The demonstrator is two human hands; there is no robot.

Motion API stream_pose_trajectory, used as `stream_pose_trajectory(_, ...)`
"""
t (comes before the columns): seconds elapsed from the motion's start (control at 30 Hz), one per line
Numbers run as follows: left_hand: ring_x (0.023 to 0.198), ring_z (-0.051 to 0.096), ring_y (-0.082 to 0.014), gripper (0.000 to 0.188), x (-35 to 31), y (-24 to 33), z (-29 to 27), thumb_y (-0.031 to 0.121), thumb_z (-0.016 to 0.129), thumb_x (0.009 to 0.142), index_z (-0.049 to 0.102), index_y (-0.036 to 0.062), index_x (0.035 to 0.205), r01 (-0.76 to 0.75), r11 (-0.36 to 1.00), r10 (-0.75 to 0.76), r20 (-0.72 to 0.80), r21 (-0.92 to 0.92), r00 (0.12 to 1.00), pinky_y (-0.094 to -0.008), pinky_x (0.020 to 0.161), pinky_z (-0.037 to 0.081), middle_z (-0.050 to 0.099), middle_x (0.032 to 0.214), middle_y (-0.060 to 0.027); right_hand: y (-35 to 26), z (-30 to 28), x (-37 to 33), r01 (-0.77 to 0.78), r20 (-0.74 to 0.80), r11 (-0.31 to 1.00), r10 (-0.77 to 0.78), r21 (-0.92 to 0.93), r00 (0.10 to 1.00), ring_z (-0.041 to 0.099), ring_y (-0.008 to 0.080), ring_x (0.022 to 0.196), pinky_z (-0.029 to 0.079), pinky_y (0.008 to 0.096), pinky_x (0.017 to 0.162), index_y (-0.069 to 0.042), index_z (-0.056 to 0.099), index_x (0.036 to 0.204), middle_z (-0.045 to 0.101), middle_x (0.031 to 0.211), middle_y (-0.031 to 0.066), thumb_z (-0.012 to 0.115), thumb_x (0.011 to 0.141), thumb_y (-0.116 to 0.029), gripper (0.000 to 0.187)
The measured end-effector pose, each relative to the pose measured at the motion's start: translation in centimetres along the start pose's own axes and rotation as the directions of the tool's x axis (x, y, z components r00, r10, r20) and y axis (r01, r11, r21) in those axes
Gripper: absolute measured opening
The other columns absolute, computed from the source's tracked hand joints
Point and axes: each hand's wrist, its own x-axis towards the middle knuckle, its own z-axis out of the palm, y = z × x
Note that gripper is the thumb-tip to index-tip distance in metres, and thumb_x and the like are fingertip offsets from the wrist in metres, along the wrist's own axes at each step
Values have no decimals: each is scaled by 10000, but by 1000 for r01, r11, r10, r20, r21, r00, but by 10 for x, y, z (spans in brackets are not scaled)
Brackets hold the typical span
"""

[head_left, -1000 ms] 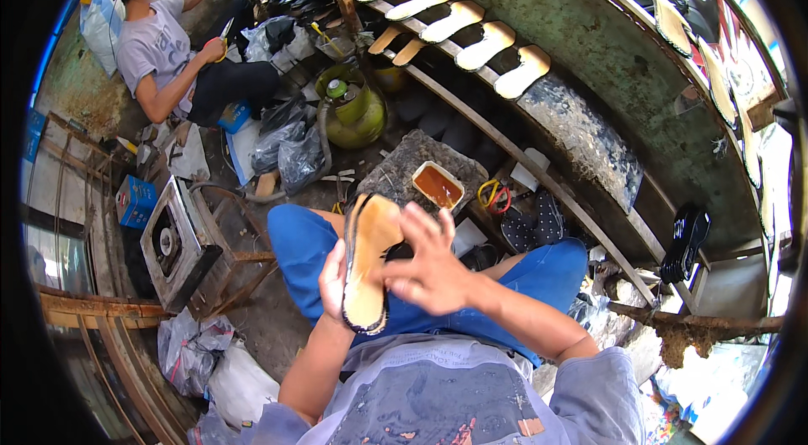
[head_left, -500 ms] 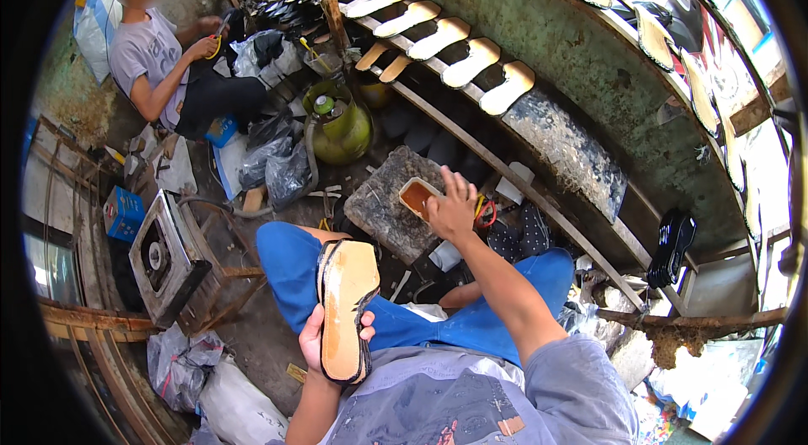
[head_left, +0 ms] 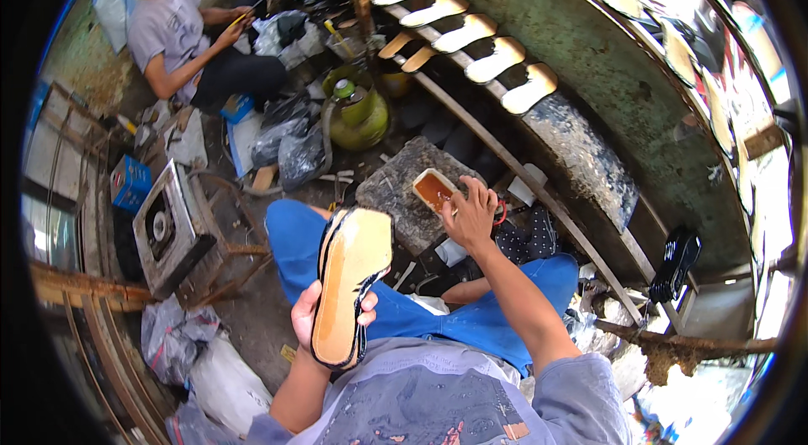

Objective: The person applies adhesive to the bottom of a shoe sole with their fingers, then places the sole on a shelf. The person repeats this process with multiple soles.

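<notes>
My left hand [head_left: 305,315] is closed around an unfinished sandal [head_left: 347,298], holding it tilted above my lap. The sandal's broad tan underside faces up, with black material along its edges. Over on the right, my right hand [head_left: 474,213] reaches to the near right edge of a small rectangular tub [head_left: 423,199] of orange-brown liquid, perhaps glue. Its fingers are bent and spread apart, and I see nothing held in them; the fingertips partly hide the tub's corner. Beneath the tub is a rough, stained block [head_left: 380,191].
Several pale soles [head_left: 468,32] line a shelf ahead. A green gas cylinder [head_left: 358,121] stands beyond the block. To the left are a stove [head_left: 160,226] and a blue box [head_left: 131,182]. Far left, a seated person [head_left: 172,41] holds a yellow-handled tool. Black straps [head_left: 676,264] hang at right.
My right hand has drawn in slightly, its fingers now bent at the tub's near edge rather than stretched out. The sandal is still in my left hand; the whole view has shifted a little.
</notes>
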Motion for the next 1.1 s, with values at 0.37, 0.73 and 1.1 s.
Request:
stream_pose_trajectory(0.37, 965, 489, -261, 752, -3, 2, 21, 442, 545, 1020, 330, 19, 1602, 28, 998, -30, 47, 49, 998, -358, 796, 489, 237, 1631, -342, -71, -177, 48, -120, 138, 262, -52, 958, 989, 334, 296, 1443, 241, 448, 1184, -75, 732, 970, 434, 1526, 197, 553, 975, -406, 376)
stream_pose_trajectory(0.73, 944, 511, -277, 740, -1, 0, 38, 491, 527, 1013, 385, 17, 1562, 49, 993, -61, 113, 104, 992, -367, 742, 479, 428, 1523, -246, -101, -202, 37, 325, 5, 799, -379, 507, 925, 263, 354, 1479, 148, 499, 1164, -305, 770, 1257, 353, 1640, 155, 640, 918, -376, 370)
stream_pose_trajectory(1.1, 980, 513, -295, 679, -3, -2, 45, 433, 523, 981, 463, 8, 1508, 64, 993, -76, 125, 98, 989, -387, 785, 474, 557, 1394, -158, -94, -194, 45, 334, -26, 776, -380, 534, 925, 245, 351, 1502, 53, 501, 1198, -306, 796, 1200, 329, 1661, 157, 552, 961, -403, 355)
